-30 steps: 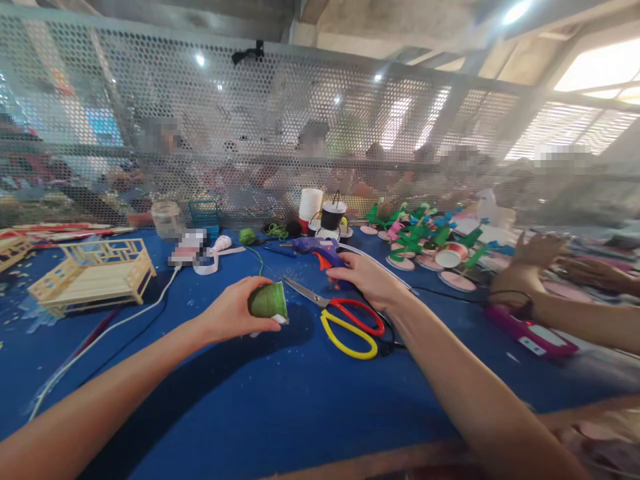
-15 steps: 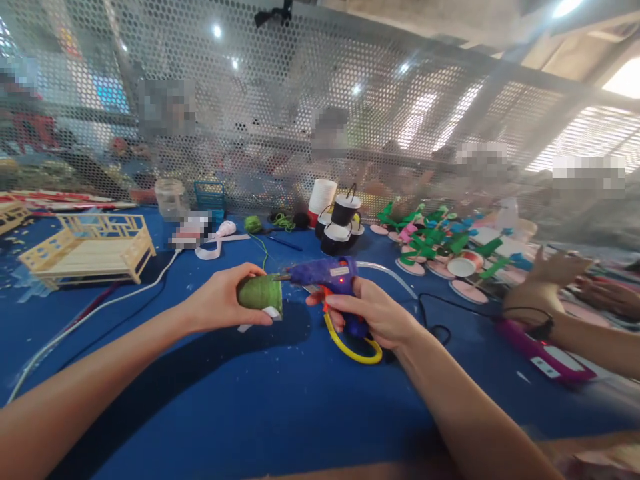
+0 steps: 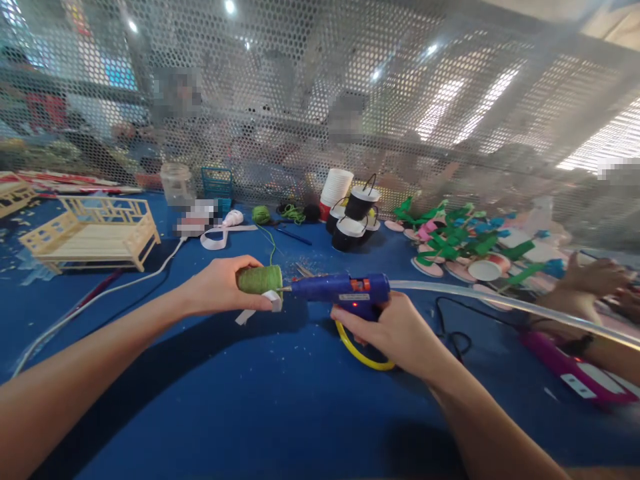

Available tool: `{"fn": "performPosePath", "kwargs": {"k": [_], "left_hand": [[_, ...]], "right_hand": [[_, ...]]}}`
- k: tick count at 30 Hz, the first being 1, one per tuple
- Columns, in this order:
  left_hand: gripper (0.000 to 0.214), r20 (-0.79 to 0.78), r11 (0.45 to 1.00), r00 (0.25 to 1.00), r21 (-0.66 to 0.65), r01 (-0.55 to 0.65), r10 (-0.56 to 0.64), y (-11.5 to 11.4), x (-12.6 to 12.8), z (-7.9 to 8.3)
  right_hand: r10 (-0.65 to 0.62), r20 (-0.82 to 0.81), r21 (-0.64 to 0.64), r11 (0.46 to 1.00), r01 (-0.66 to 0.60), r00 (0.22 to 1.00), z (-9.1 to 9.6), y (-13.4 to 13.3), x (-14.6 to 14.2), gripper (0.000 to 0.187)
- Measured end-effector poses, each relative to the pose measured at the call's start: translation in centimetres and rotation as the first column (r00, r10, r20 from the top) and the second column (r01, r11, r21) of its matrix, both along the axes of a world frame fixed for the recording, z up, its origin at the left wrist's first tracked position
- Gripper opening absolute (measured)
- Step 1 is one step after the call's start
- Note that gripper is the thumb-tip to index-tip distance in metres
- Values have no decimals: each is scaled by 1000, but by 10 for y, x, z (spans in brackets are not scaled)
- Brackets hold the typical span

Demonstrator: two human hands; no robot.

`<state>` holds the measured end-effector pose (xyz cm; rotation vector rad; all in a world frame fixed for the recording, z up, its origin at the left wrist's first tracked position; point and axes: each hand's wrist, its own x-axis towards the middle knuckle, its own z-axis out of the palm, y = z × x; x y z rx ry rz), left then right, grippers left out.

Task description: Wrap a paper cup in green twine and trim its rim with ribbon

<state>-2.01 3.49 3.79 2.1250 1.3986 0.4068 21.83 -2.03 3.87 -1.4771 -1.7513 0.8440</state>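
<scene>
My left hand (image 3: pixel 220 283) is closed around a small cup wrapped in green yarn (image 3: pixel 260 279), held sideways with its end facing right. A white ribbon (image 3: pixel 273 300) lies along that end, its loose tail hanging under my fingers. In my right hand (image 3: pixel 395 327) is a blue glue gun (image 3: pixel 345 288), its red light lit and a long clear glue stick (image 3: pixel 450 291) coming out of the back. The nozzle is at the ribbon end of the cup; whether it touches, I cannot tell. Behind the gun are scissors with a yellow handle (image 3: pixel 367 362), partly hidden.
A wooden-stick model bed (image 3: pixel 95 237) stands at left. Behind are a white ribbon roll (image 3: pixel 233 219), green yarn ball (image 3: pixel 261 214), stacked white cups (image 3: pixel 336 190) and black cups (image 3: pixel 349 233). Green paper crafts (image 3: pixel 450 243), a purple power strip (image 3: pixel 575 370) and another person's hand (image 3: pixel 583 287) are at right.
The glue gun has swung level and lower, its nozzle moving from the cup's upper side to its ribbon end. The long glue stick now shows behind it. The view has shifted slightly.
</scene>
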Motion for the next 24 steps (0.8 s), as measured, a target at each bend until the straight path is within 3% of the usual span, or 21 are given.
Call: {"fn": "performPosePath", "kwargs": {"k": [4,13,24], "left_hand": [[55,-10,1000,1000,-22,-14,14,1,-1,1],[56,-19,999,1000,-36,-16,16,1,0,1],[55,-52,979,996,188,77,-68,-4,4,-2]], "right_hand": [[13,65,64,998,-17,998,-2,-1,2,18],[-3,86,73,997,-3,996,-3,-1,1,17],[-50,80,54,998,46,996,-2,2,1,17]]}}
